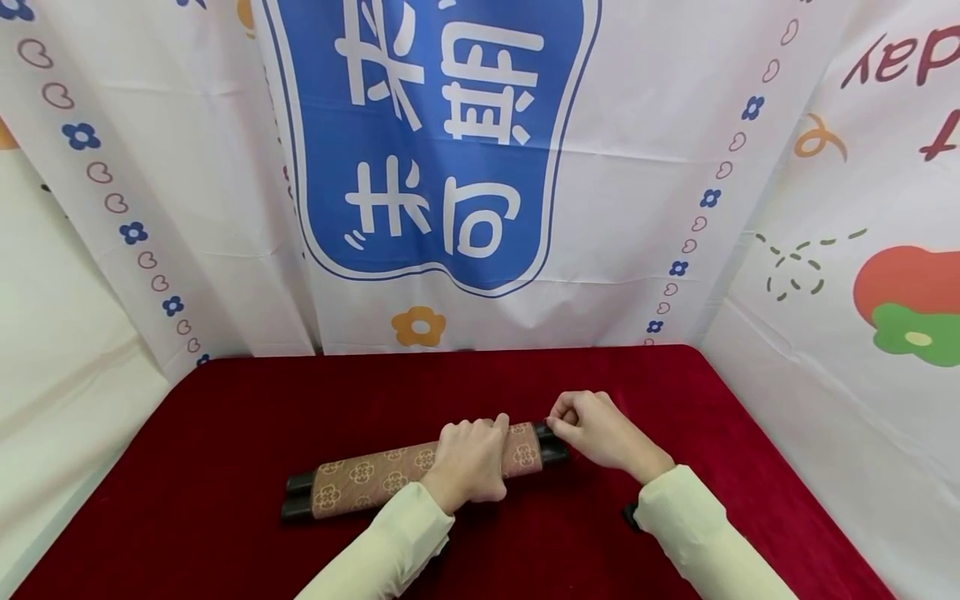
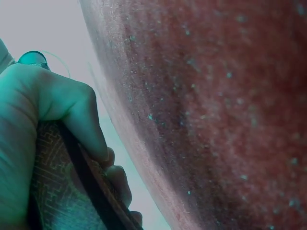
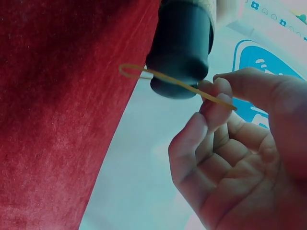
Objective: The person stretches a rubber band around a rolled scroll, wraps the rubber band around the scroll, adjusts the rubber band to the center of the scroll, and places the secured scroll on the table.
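Observation:
A rolled scroll (image 1: pixel 375 477), brown with gold flower patterns, has black roller ends at both sides and slants across the table. My left hand (image 1: pixel 468 458) grips it right of its middle, fingers wrapped over it in the left wrist view. At the scroll's right end, my right hand (image 1: pixel 600 427) has its thumb and fingertips pinched together. The right wrist view shows these fingers holding a thin yellow rubber band (image 3: pixel 184 86), its loop stretching across the black roller end (image 3: pixel 180 43). Whether the band encircles both rollers is hard to tell.
A dark red velvet cloth (image 1: pixel 225 425) covers the table under the scroll. White printed curtains (image 1: pixel 615 208) with a large blue sign shape stand behind the table's far edge and along both sides.

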The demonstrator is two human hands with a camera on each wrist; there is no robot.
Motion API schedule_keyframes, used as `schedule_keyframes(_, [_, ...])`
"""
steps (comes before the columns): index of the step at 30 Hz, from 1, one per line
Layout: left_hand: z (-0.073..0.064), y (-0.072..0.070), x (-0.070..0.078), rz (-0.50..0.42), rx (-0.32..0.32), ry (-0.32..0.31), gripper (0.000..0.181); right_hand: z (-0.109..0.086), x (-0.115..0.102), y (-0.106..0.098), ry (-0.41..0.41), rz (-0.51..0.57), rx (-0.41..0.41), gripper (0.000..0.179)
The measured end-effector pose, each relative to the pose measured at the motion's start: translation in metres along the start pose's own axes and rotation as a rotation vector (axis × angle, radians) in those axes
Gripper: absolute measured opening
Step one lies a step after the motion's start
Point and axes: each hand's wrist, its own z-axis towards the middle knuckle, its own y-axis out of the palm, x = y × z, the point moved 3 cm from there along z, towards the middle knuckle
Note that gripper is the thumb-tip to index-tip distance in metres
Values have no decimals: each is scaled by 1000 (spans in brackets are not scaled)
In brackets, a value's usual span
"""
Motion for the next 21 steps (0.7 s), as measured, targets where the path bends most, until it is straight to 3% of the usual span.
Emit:
schedule_keyframes(8, [3, -2, -1, -14, 4, -40, 76, -6, -7, 1, -27, -5, 12, 6])
schedule_keyframes(21, [7, 0, -1, -3, -19, -74, 73, -9, -11, 5, 37, -5, 36, 9])
